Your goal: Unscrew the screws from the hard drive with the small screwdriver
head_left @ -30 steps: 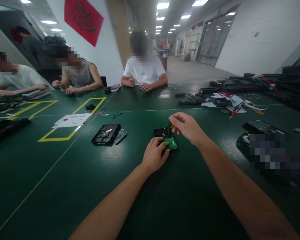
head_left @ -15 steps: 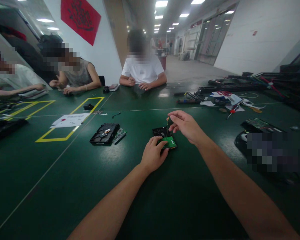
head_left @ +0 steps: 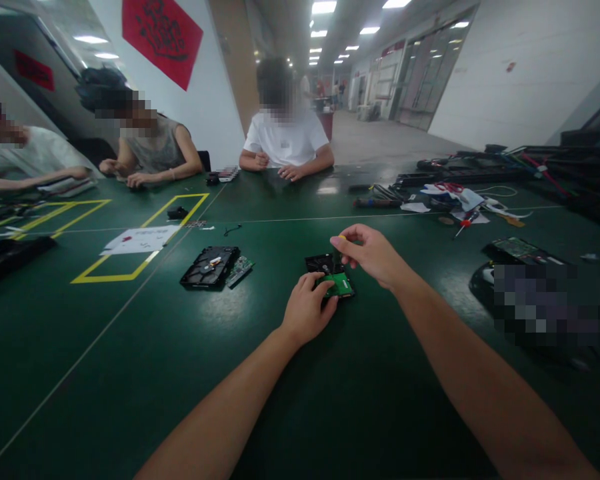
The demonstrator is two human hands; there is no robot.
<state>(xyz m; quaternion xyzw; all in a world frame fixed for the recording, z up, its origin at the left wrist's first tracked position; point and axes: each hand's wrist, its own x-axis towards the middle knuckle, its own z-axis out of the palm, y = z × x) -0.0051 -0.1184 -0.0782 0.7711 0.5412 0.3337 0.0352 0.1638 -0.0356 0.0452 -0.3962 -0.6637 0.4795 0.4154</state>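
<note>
A black hard drive (head_left: 316, 263) with a green circuit board (head_left: 345, 285) on its near half lies on the green table in front of me. My left hand (head_left: 305, 308) holds it down from the near left side, thumb and fingertips against the board and edge. Above it, my right hand (head_left: 364, 255) pinches a small screwdriver (head_left: 337, 259) with a yellowish top. The shaft stands almost upright, with its tip down at the board; the exact contact point is too small to make out. To the left sit another black drive casing (head_left: 207, 268) and a loose circuit board (head_left: 241, 272).
A white paper (head_left: 140, 241) lies over yellow tape (head_left: 93, 275) at left. Cables and a red screwdriver (head_left: 463, 227) lie at back right, near a circuit board (head_left: 523, 249) and a dark, partly blurred object. Three people sit across the table, one in a white shirt (head_left: 285, 143).
The fingers of my right hand have shifted around the screwdriver, and its yellowish top now shows. My left hand and the hard drive stay in place.
</note>
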